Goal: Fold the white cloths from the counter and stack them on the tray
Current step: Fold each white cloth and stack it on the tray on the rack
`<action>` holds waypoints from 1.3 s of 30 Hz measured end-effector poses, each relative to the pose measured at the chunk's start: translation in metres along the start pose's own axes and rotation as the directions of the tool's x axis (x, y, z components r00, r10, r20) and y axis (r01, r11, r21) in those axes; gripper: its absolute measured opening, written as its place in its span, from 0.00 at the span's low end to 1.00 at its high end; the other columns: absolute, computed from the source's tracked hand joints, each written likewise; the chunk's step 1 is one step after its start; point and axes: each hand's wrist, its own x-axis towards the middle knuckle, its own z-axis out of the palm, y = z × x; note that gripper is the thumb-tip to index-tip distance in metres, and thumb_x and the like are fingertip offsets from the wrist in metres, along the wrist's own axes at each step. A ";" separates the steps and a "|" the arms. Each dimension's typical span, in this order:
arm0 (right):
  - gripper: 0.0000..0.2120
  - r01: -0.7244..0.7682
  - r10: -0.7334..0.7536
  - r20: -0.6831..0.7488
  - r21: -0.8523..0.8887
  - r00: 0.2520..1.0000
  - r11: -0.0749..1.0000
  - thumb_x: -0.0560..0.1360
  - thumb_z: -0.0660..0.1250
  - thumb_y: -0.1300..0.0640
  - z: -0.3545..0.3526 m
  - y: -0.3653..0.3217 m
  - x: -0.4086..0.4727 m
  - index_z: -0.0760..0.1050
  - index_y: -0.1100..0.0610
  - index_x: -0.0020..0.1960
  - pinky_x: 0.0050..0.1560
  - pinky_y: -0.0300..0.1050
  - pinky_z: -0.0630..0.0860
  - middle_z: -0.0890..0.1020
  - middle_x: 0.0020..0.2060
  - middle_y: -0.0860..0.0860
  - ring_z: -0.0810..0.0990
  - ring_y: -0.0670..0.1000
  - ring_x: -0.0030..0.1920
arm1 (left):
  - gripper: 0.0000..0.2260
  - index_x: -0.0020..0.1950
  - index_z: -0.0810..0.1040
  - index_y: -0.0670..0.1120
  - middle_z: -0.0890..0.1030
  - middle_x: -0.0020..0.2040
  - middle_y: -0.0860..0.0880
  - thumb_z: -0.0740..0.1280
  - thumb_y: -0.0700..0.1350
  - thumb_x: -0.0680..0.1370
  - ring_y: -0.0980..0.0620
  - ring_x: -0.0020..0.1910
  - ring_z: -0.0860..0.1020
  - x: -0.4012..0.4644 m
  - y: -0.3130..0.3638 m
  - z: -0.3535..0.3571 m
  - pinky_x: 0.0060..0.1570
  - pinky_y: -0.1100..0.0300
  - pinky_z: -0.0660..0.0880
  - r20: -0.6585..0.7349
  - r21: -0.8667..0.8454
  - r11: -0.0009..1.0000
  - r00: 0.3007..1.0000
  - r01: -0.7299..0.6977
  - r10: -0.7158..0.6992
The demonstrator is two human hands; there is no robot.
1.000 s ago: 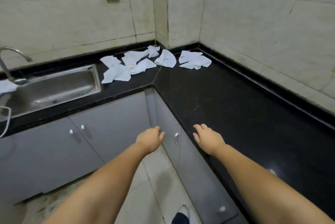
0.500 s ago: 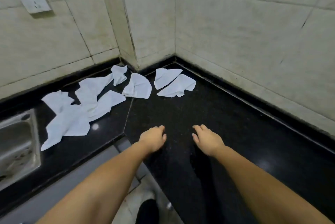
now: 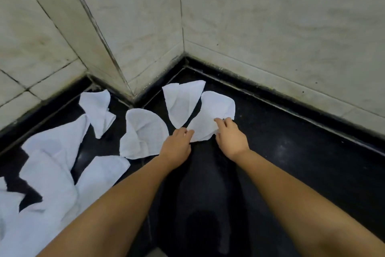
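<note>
Several crumpled white cloths lie on the black counter (image 3: 302, 152) around its inner corner. Both hands are at the rightmost cloth (image 3: 210, 115), which lies nearest the corner. My left hand (image 3: 177, 145) pinches its near left edge with curled fingers. My right hand (image 3: 230, 137) has its fingers curled over the cloth's near right edge. Another cloth (image 3: 181, 100) lies just left of it, partly overlapping. A third cloth (image 3: 143, 131) sits left of my left hand. No tray is in view.
More white cloths (image 3: 52, 163) spread over the counter's left side, one small cloth (image 3: 98, 109) against the wall. Tiled walls (image 3: 270, 27) close the corner behind the cloths. The counter to the right of my right arm is bare black stone.
The view has closed in on the corner. Both hands have moved forward from bare counter onto the rightmost cloth and taken hold of its near edge.
</note>
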 end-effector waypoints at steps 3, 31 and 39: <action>0.20 -0.037 0.041 0.051 -0.079 0.998 0.996 0.79 0.58 0.56 0.006 0.003 0.019 0.63 0.53 0.70 0.44 0.49 0.74 0.66 0.59 0.55 0.68 0.56 0.58 | 0.17 0.66 0.68 0.43 0.69 0.64 0.44 0.59 0.46 0.79 0.45 0.62 0.69 0.013 -0.013 0.007 0.56 0.52 0.72 0.063 0.062 0.997 0.997 -0.052 0.048; 0.09 -0.079 0.403 -0.427 0.601 0.810 0.796 0.79 0.61 0.55 -0.146 0.067 -0.090 0.76 0.59 0.51 0.45 0.43 0.70 0.80 0.44 0.51 0.76 0.51 0.44 | 0.08 0.46 0.76 0.38 0.78 0.41 0.43 0.64 0.43 0.78 0.50 0.41 0.75 -0.006 0.077 -0.139 0.42 0.57 0.71 -0.345 -0.885 0.428 0.877 -0.185 -0.335; 0.05 0.131 0.416 -0.471 0.768 0.778 0.626 0.78 0.61 0.59 -0.177 0.058 -0.105 0.73 0.57 0.45 0.37 0.34 0.70 0.76 0.36 0.46 0.73 0.42 0.37 | 0.05 0.47 0.78 0.43 0.77 0.38 0.51 0.62 0.40 0.79 0.56 0.39 0.74 -0.040 0.099 -0.152 0.42 0.64 0.71 -0.382 -0.910 0.343 0.795 -0.235 -0.470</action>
